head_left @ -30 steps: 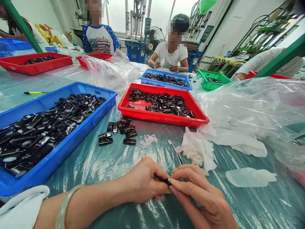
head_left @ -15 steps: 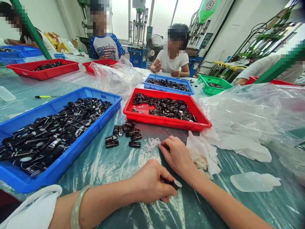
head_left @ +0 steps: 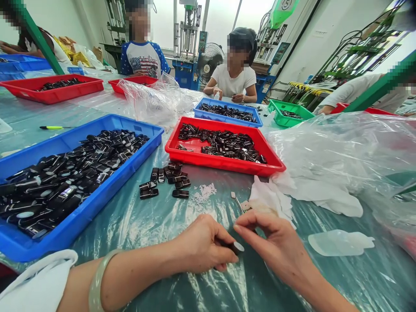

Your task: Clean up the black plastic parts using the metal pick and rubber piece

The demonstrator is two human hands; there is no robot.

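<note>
My left hand (head_left: 208,245) is closed around a small black part (head_left: 238,246), whose pale oval end sticks out past the thumb and forefinger. Just to its right, the thumb and forefinger of my right hand (head_left: 276,238) are pinched together, close to that oval end. Whether they touch it or pinch a tiny piece, I cannot make out. A thin metal tool with a small flat tip (head_left: 233,195) juts forward from behind my right hand's fingers, its handle hidden by the hand. Small white scraps (head_left: 204,193) lie ahead, beside several black parts (head_left: 170,177).
A blue tray (head_left: 130,167) of black parts stands left, a red tray (head_left: 224,164) ahead. A white cloth (head_left: 273,197), a clear bottle (head_left: 339,242) and plastic sheeting (head_left: 341,147) lie right. Co-workers (head_left: 235,80) sit across the table, near more trays.
My right hand has drawn back from the white scraps to beside the black part, and the tool's flat tip now shows. My left hand keeps its hold.
</note>
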